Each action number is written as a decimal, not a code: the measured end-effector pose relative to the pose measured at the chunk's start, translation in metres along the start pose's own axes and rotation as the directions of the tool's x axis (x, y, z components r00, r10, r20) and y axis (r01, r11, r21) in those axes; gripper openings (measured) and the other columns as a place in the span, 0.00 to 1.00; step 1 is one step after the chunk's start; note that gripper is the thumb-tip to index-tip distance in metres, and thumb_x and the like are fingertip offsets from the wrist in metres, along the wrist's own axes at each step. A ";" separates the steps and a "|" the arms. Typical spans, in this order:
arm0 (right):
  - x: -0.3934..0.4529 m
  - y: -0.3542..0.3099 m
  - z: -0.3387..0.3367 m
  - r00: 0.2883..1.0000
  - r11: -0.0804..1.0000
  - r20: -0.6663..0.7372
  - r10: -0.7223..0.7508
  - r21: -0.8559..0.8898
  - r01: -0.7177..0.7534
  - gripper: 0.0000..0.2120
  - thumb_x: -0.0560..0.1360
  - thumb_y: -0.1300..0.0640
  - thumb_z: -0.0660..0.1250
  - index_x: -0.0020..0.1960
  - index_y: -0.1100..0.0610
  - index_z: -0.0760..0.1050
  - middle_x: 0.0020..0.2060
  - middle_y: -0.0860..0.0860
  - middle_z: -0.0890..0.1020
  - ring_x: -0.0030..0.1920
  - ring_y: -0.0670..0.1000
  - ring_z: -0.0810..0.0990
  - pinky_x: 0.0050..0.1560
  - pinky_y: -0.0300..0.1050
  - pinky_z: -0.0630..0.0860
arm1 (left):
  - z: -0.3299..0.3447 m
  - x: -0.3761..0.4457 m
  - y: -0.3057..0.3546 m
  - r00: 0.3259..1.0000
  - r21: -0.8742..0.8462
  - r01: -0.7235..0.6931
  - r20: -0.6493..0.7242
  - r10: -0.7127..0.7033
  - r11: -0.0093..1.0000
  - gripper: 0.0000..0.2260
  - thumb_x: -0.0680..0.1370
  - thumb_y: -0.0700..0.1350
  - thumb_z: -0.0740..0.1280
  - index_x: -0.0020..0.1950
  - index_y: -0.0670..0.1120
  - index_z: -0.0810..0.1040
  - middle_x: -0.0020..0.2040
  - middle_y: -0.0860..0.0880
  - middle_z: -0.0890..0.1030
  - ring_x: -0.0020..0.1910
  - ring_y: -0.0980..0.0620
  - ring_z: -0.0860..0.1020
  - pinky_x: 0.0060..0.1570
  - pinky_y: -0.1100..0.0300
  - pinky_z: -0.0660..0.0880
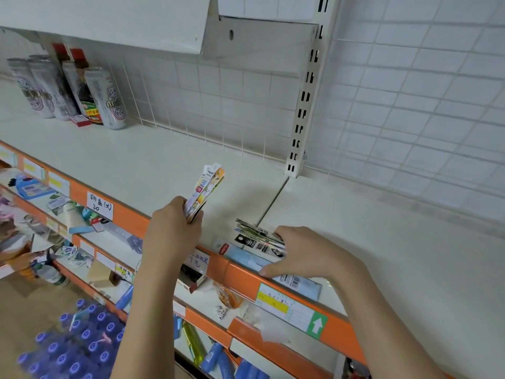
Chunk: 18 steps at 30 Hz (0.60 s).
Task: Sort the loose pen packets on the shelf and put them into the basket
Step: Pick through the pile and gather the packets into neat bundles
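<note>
My left hand (175, 228) grips a stack of pen packets (206, 190) and holds it upright above the white shelf (136, 160), near the front edge. To its right, my right hand (306, 253) lies over a second pile of pen packets (259, 239) on the shelf, fingers curled round the pile and thumb at the orange front rail. A long pale blue packet (246, 258) lies under this pile along the shelf edge. No basket is in view.
Several silver cans (49, 88) and a dark bottle (84, 91) stand at the shelf's back left. A wire grid backs the shelf, with a slotted upright (303, 105). The orange rail (240, 277) carries price labels. Lower shelves hold mixed goods; blue-capped bottles (79, 346) sit below.
</note>
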State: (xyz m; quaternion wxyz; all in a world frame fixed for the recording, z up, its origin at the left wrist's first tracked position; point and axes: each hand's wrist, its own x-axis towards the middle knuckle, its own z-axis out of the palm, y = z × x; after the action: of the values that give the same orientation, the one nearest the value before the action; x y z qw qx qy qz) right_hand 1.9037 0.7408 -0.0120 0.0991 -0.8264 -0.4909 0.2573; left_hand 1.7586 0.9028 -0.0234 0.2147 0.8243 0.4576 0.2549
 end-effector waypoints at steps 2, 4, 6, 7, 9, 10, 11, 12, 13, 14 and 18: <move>0.003 0.003 0.000 0.999 1.000 -0.032 0.000 -0.003 -0.001 0.21 0.68 0.42 0.71 0.52 0.57 0.74 0.45 0.51 0.80 0.44 0.51 0.79 0.45 0.47 0.76 | 0.000 0.001 0.001 1.000 -0.007 -0.003 -0.007 0.003 1.000 0.11 0.78 0.46 0.63 0.40 0.41 0.68 0.28 0.49 0.69 0.27 0.51 0.67 0.26 0.60 0.61; 0.003 0.007 -0.004 0.996 1.000 -0.086 0.024 -0.010 -0.025 0.17 0.71 0.45 0.70 0.48 0.59 0.75 0.39 0.52 0.78 0.39 0.52 0.77 0.38 0.45 0.72 | 0.001 0.001 0.006 1.000 -0.032 -0.010 -0.014 0.010 0.999 0.11 0.77 0.46 0.64 0.39 0.42 0.67 0.28 0.49 0.68 0.27 0.51 0.66 0.26 0.60 0.60; 0.000 0.014 -0.008 0.989 0.997 -0.138 0.053 -0.046 -0.060 0.14 0.72 0.47 0.68 0.47 0.58 0.75 0.38 0.51 0.76 0.40 0.53 0.77 0.36 0.44 0.70 | 0.002 0.002 0.013 1.000 -0.038 -0.020 -0.013 0.020 0.999 0.10 0.77 0.46 0.64 0.41 0.42 0.69 0.29 0.49 0.69 0.28 0.49 0.67 0.26 0.59 0.60; -0.002 0.018 -0.009 0.984 0.995 -0.163 0.067 -0.066 -0.079 0.13 0.72 0.48 0.67 0.46 0.58 0.75 0.38 0.51 0.76 0.41 0.54 0.77 0.36 0.44 0.69 | 0.003 0.002 0.017 1.000 -0.037 -0.027 -0.009 0.027 0.999 0.09 0.77 0.47 0.64 0.42 0.42 0.70 0.30 0.49 0.70 0.29 0.48 0.68 0.27 0.59 0.61; -0.009 0.027 -0.014 0.971 0.992 -0.217 0.099 -0.050 -0.112 0.10 0.73 0.50 0.64 0.44 0.57 0.73 0.38 0.51 0.76 0.42 0.56 0.78 0.37 0.45 0.70 | 0.005 0.004 0.028 0.999 -0.048 -0.052 -0.003 0.052 0.998 0.09 0.77 0.47 0.64 0.44 0.42 0.71 0.30 0.49 0.70 0.31 0.45 0.69 0.27 0.59 0.61; -0.013 0.032 -0.016 0.962 0.992 -0.246 0.117 -0.014 -0.124 0.09 0.73 0.51 0.63 0.44 0.58 0.72 0.39 0.52 0.77 0.41 0.56 0.78 0.38 0.47 0.71 | 0.006 0.004 0.034 0.997 -0.057 -0.071 0.000 0.071 0.996 0.09 0.77 0.47 0.64 0.43 0.42 0.71 0.30 0.49 0.71 0.31 0.44 0.69 0.27 0.59 0.61; -0.018 0.038 -0.020 0.949 0.991 -0.283 0.136 0.032 -0.132 0.08 0.73 0.52 0.62 0.44 0.58 0.71 0.41 0.52 0.79 0.41 0.57 0.78 0.39 0.48 0.73 | 0.009 0.005 0.041 0.996 -0.066 -0.092 0.002 0.093 0.994 0.09 0.77 0.47 0.64 0.43 0.42 0.71 0.30 0.49 0.71 0.31 0.44 0.69 0.27 0.59 0.61; -0.023 0.043 -0.024 0.932 0.987 -0.328 0.157 0.077 -0.140 0.08 0.74 0.53 0.62 0.45 0.58 0.69 0.42 0.53 0.80 0.41 0.58 0.79 0.41 0.49 0.74 | 0.011 0.005 0.049 0.994 -0.076 -0.113 0.006 0.113 0.991 0.09 0.77 0.47 0.64 0.43 0.41 0.70 0.30 0.48 0.71 0.31 0.44 0.69 0.27 0.59 0.61; -0.030 0.048 -0.029 0.908 0.982 -0.379 0.181 0.116 -0.147 0.07 0.74 0.53 0.62 0.46 0.57 0.67 0.42 0.52 0.80 0.41 0.58 0.79 0.41 0.49 0.74 | 0.014 0.005 0.057 0.991 -0.090 -0.132 0.012 0.133 0.987 0.09 0.77 0.47 0.64 0.43 0.41 0.70 0.30 0.48 0.71 0.31 0.45 0.69 0.27 0.59 0.61; -0.037 0.052 -0.033 0.875 0.977 -0.440 0.205 0.146 -0.155 0.07 0.74 0.53 0.62 0.48 0.55 0.66 0.42 0.51 0.80 0.42 0.58 0.78 0.40 0.48 0.73 | 0.016 0.004 0.067 0.988 -0.112 -0.152 0.019 0.155 0.982 0.09 0.77 0.47 0.64 0.43 0.41 0.71 0.30 0.48 0.71 0.31 0.45 0.69 0.27 0.58 0.62; -0.069 0.073 -0.050 0.623 0.934 -0.696 0.357 0.274 -0.229 0.16 0.73 0.43 0.66 0.55 0.50 0.69 0.40 0.46 0.78 0.45 0.55 0.78 0.43 0.47 0.71 | 0.031 -0.005 0.113 0.975 -0.282 -0.200 0.041 0.220 0.938 0.07 0.77 0.45 0.64 0.45 0.42 0.71 0.31 0.50 0.72 0.30 0.49 0.70 0.28 0.58 0.64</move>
State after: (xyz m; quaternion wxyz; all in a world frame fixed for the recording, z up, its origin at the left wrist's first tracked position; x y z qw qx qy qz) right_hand 1.9591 0.6496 0.0228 0.3101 -0.9174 -0.2451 -0.0467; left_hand 1.8479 0.8395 0.0180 0.3156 0.8391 0.3187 0.3079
